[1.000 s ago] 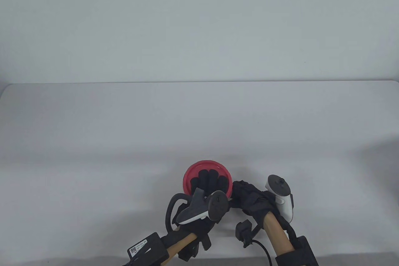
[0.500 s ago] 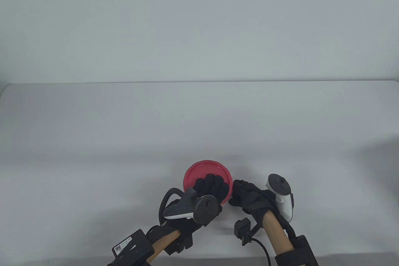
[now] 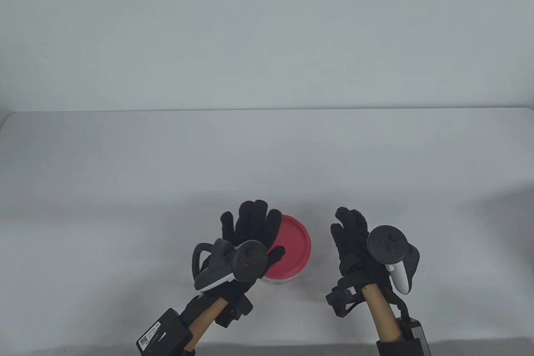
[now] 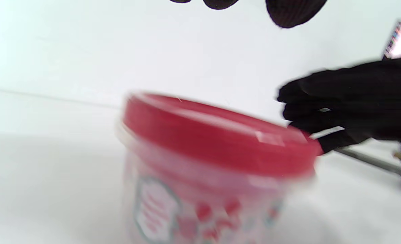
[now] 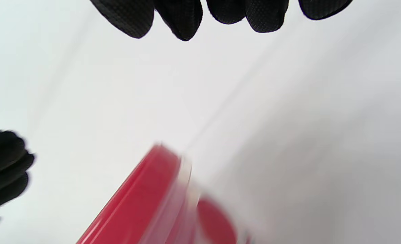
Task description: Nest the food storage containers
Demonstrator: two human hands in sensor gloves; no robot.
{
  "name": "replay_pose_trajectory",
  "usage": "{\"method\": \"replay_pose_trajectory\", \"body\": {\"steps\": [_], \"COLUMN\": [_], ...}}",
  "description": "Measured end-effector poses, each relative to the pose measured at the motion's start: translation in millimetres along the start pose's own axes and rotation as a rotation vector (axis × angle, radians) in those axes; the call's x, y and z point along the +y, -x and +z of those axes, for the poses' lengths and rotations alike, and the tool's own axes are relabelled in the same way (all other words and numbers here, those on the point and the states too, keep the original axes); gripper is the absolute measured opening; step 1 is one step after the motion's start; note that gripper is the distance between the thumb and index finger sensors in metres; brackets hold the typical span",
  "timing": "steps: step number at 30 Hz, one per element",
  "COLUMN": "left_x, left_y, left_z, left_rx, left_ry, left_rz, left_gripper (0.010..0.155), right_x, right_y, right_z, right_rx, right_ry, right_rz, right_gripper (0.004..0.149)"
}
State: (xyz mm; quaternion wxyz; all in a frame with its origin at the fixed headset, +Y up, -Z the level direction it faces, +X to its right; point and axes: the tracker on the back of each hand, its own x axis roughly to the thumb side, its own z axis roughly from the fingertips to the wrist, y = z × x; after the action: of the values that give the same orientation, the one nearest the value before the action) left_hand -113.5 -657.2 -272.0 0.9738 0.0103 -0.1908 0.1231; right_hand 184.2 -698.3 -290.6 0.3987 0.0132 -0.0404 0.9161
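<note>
Hands both off the tub now. Left hand (image 3: 250,226) has lifted from pressing the red lid (image 3: 294,243), fingers spread, hovering over the lid's left edge; whether the thumb touches it is unclear. Right hand (image 3: 352,235) has let go of the rim and pulled out to the right, fingers relaxed, holding nothing. Container (image 4: 207,189) stands upright on the table (image 3: 125,185) between them, lid on. Reads as release after closing; nest likely done.

A red lid (image 3: 292,247) tops a clear container (image 4: 200,206) printed with red shapes; both gloves (image 3: 250,226) are black.
</note>
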Motion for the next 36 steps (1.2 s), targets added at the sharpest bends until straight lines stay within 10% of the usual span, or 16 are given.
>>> {"method": "replay_pose_trajectory", "body": {"steps": [6, 14, 36], "left_x": [27, -13, -27], "left_y": [67, 124, 117], "left_z": [15, 19, 15], "left_rx": [0.282, 0.449, 0.408], "left_ry": [-0.118, 0.001, 0.077], "left_rz": [0.106, 0.291, 0.258], "left_gripper": [0.076, 0.076, 0.076], "right_x": [-22, 9, 14], "right_y": [-23, 12, 21], "right_z": [-9, -19, -21], "right_rx": [-0.172, -0.093, -0.076], "right_ry": [0.125, 0.030, -0.001], "right_rz": [0.401, 0.423, 0.425], "right_gripper": [0.060, 0.062, 0.062]}}
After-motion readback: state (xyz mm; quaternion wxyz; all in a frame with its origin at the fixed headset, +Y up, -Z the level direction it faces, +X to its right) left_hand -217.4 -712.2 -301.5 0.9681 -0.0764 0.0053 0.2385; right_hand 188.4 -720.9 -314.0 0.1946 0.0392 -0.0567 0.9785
